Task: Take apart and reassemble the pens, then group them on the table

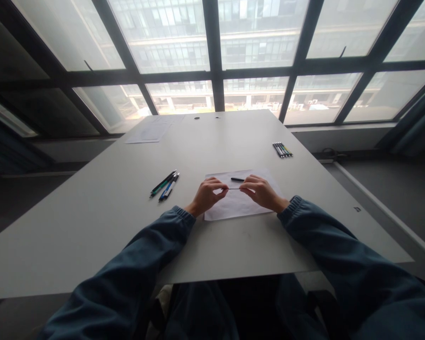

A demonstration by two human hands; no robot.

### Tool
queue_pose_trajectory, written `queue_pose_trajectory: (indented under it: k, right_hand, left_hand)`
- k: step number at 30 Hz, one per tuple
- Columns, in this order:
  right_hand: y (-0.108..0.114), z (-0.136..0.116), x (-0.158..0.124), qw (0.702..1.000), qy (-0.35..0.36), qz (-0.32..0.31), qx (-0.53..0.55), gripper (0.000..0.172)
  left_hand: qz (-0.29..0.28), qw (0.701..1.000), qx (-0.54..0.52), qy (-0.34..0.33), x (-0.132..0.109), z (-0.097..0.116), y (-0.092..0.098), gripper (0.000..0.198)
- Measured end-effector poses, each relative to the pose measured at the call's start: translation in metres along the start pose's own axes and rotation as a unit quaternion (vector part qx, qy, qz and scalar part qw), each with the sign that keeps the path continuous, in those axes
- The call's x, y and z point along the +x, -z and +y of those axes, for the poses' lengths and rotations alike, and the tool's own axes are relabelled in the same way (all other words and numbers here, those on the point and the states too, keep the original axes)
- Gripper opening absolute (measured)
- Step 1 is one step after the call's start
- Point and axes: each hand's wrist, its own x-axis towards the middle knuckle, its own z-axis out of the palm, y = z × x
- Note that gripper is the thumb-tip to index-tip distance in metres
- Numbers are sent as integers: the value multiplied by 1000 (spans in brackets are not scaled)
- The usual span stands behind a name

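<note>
Over a white sheet of paper (233, 208), my left hand (209, 193) and my right hand (262, 190) face each other with a small gap between them. A thin dark pen refill (234, 189) spans that gap, pinched at one end by each hand's thumb and fingers. Just beyond it a black pen part (237, 179) lies on the paper, its right end hidden by my right hand. Left of the paper are several pens (165, 185) in a loose group, with green, blue and white barrels.
Toward the table's right edge several pens (282, 149) lie side by side in a row. More sheets of paper (145, 131) rest at the far left of the white table (102, 222). Large framed windows stand behind the table.
</note>
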Motion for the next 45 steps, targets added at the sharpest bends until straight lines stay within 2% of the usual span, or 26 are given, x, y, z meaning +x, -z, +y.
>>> queue_pose_trajectory:
  k: [2,6,7,12,19,23,29,33,45]
  right_hand:
    - [2,4,1,999,-24,42,3,22]
    - [3,20,-1,979,-132,145,-57,27]
    - [2,26,-3,975,-150,144,-75,25]
    - [-8,47,-13,972,-188,62,-125,15]
    - [-14,51,-13,970,-201,28,-133,8]
    - [-12,50,-11,971,-204,43,-115,7]
    - [-3,48,-12,968,-206,129,-55,7]
    - [1,50,-14,964,-213,160,-24,7]
    - [2,47,-14,970,-188,157,-8,7]
  left_hand:
    - [15,1000,-9,11,0,-1,1,12]
    - [47,998,-17,31,0,-5,4,13]
    - [53,998,-16,34,1,-7,5,13]
    - [73,996,10,56,2,-12,9,11]
    - [81,995,19,63,3,-12,8,11]
    - [90,994,25,59,4,-14,10,11]
    - [119,989,44,75,3,-25,21,13]
    - [124,988,50,80,2,-31,25,13]
    - [105,990,71,61,2,-28,22,14]
